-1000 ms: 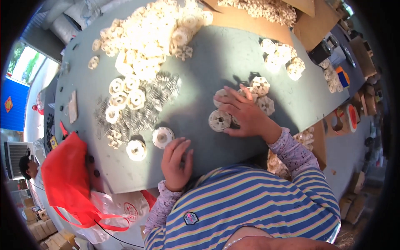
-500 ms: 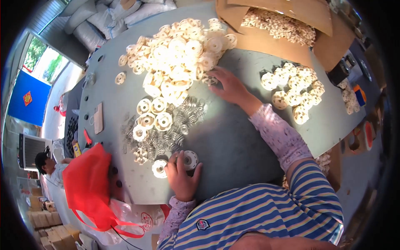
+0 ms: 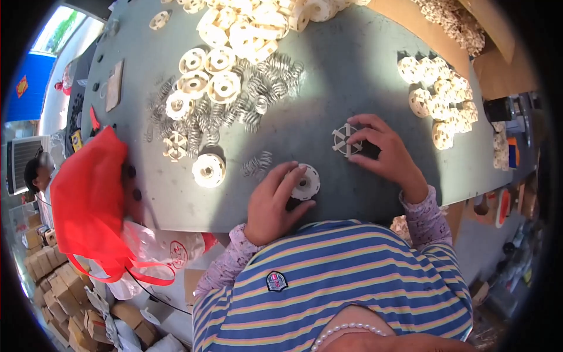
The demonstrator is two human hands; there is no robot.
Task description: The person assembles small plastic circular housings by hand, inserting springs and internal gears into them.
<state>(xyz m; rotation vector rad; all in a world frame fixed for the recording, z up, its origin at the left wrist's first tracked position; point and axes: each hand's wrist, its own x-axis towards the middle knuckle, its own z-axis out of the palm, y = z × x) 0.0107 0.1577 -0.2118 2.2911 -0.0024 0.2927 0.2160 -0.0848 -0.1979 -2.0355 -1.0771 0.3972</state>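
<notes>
Near the table's front edge my left hand (image 3: 277,204) grips a round white plastic part (image 3: 306,183), its fingertips on the rim and face. To the right, my right hand (image 3: 384,149) holds a spoked white plastic wheel (image 3: 340,141) between thumb and fingers, just over the table. A few metal springs (image 3: 257,165) lie beyond my left hand. Left of them sits another round white part (image 3: 209,171), lying apart. Farther back, a heap of springs (image 3: 234,114) spreads beside several cream round parts (image 3: 224,88). One spoked wheel (image 3: 175,146) rests at the heap's near edge.
A large pile of cream plastic parts (image 3: 252,29) covers the table's far side. Several assembled-looking parts (image 3: 443,97) stand in a group at right. A cardboard box (image 3: 410,23) is at the back right. A red bag (image 3: 88,199) hangs at the left edge; a person (image 3: 40,176) is beyond.
My right hand has come back from the far pile toward me with a spoked wheel. My left hand has shifted right with the round part. The view has tilted down toward the near edge.
</notes>
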